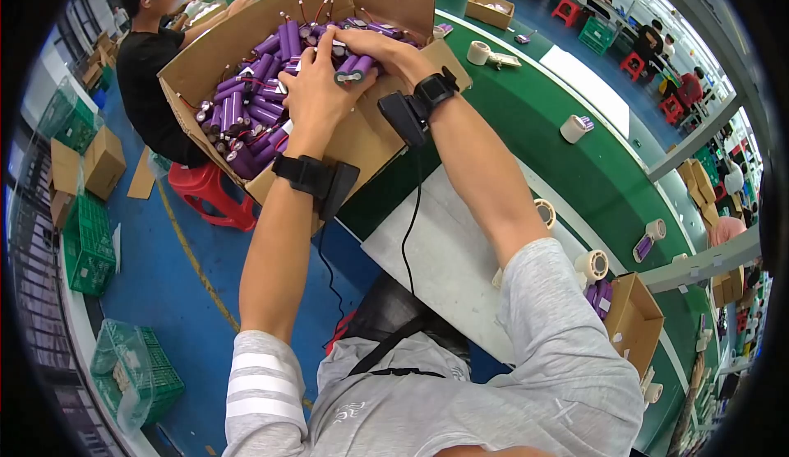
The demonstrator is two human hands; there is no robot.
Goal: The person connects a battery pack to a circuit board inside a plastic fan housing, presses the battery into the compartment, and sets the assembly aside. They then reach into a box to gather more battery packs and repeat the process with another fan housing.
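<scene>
A large open cardboard box (394,116) is heaped with purple cylindrical battery packs (259,99), several with red wires. Over the heap, my left hand (316,95) holds a purple battery pack (353,69) between its thumb and fingers, the pack's pale end facing me. From the right, my right hand (382,50) reaches across the same pack, its fingers bent over the far end and meeting the left fingertips. The right thumb is hidden. Each wrist wears a black strapped device with a cable.
A green work table (509,103) curves along the right, with tape rolls (575,128), a white sheet (585,91) and a small carton (637,317). At left, a person in black (156,71) sits on a red stool (212,194). Green crates (89,243) stand on the blue floor.
</scene>
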